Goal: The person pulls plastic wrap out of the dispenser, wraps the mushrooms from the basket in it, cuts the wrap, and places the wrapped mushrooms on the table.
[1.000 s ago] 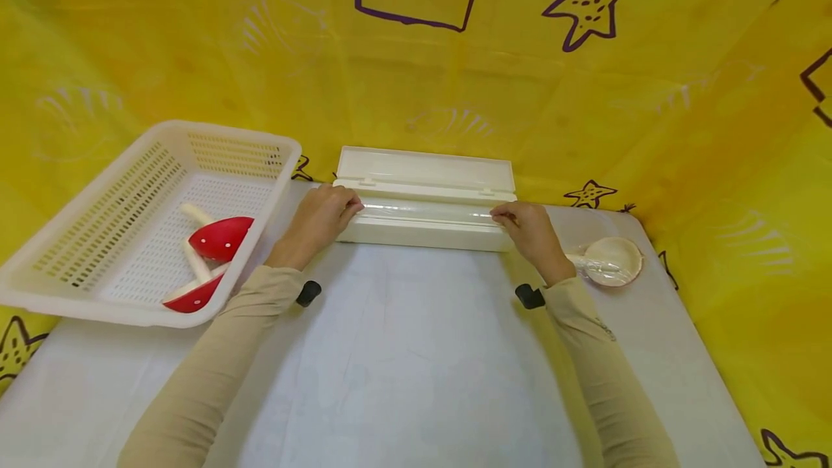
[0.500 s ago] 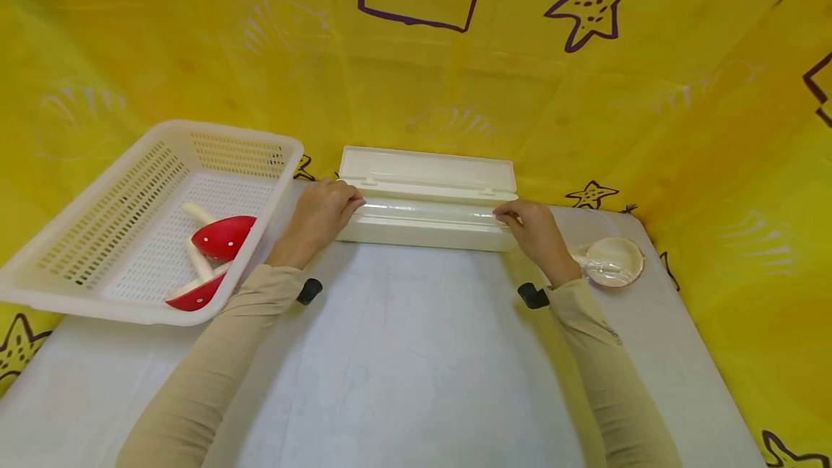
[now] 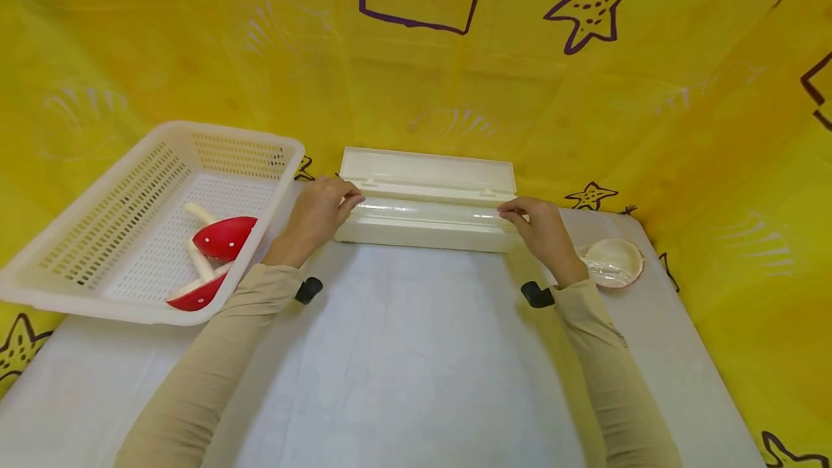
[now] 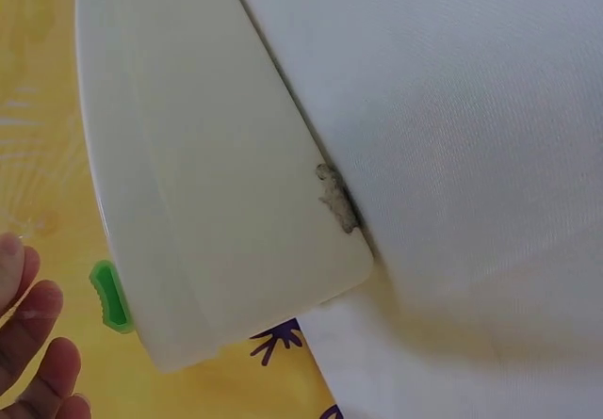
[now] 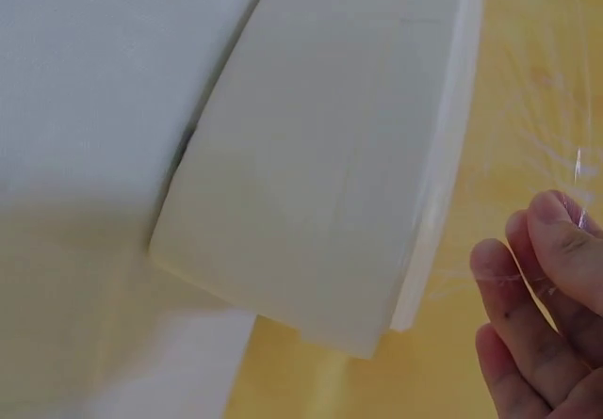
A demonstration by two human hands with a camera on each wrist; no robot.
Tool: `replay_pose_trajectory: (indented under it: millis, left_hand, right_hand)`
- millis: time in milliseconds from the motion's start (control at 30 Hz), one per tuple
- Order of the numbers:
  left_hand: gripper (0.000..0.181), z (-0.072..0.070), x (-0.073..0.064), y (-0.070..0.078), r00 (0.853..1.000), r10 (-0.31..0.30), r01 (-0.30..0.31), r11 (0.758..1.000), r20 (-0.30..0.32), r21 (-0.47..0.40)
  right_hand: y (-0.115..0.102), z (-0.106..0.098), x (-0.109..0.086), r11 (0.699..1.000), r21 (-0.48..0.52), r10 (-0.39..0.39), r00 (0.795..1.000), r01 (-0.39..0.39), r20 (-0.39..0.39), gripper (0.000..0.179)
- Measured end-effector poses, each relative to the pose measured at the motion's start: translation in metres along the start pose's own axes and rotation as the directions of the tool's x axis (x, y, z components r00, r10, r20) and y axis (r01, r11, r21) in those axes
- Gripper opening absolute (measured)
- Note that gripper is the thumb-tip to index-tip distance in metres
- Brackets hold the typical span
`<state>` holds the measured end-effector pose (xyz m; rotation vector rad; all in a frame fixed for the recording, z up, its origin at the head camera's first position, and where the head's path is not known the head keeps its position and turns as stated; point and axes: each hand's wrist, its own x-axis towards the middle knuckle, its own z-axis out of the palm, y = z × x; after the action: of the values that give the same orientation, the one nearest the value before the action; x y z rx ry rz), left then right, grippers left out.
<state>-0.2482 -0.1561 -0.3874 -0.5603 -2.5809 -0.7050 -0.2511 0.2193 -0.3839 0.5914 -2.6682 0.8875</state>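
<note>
A perforated basket [image 3: 117,313] holds red dotted ladles [image 3: 224,238]. Beside its right rim, the left hand [image 3: 317,215] pinches clear cling film [image 3: 425,210] above the lid-up dispenser [image 3: 425,235], set near the white table's [image 3: 416,367] back edge, open tabletop stretching before it. The right hand [image 3: 541,233] pinches film too; rightward, near the side edge, lies a film-wrapped ladle [image 3: 614,261].

Basket [image 3: 123,313] of ladles, with a cream bowl [image 3: 614,262] well to its right.
Slotted and white, the basket holds two red, white-spotted ladles [image 3: 225,237], both by its right wall, pale handles toward its far side. Under it spreads a white tabletop [image 3: 403,352]; behind it hangs yellow cloth [image 3: 416,78] printed with dark-outlined starfish [image 3: 593,7].
</note>
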Motion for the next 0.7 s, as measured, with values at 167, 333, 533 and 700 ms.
replay_pose_trajectory:
  millis: [167, 333, 533, 700]
  left_hand:
    - [0.018, -0.002, -0.001, 0.002, 0.999, -0.031, 0.031, 0.999, -0.006, -0.043]
    - [0.018, -0.002, 0.000, 0.002, 0.996, -0.085, 0.084, 0.987, -0.002, -0.139]
    - [0.017, -0.004, 0.001, 0.004, 0.994, -0.090, 0.076, 0.974, -0.057, -0.215]
    - [0.017, -0.007, 0.002, 0.009, 0.991, -0.087, 0.060, 0.971, -0.106, -0.232]
  right_hand:
    - [0.000, -0.002, 0.000, 1.000, 0.022, 0.012, 1.000, -0.012, -0.025, 0.013]
    - [0.000, -0.004, 0.001, 0.997, 0.068, 0.028, 0.998, -0.024, -0.059, 0.012]
    - [-0.002, -0.007, 0.002, 0.996, 0.088, 0.034, 0.994, -0.025, -0.106, 0.010]
    - [-0.005, -0.011, 0.003, 0.994, 0.103, 0.057, 0.989, -0.042, -0.139, 0.014]
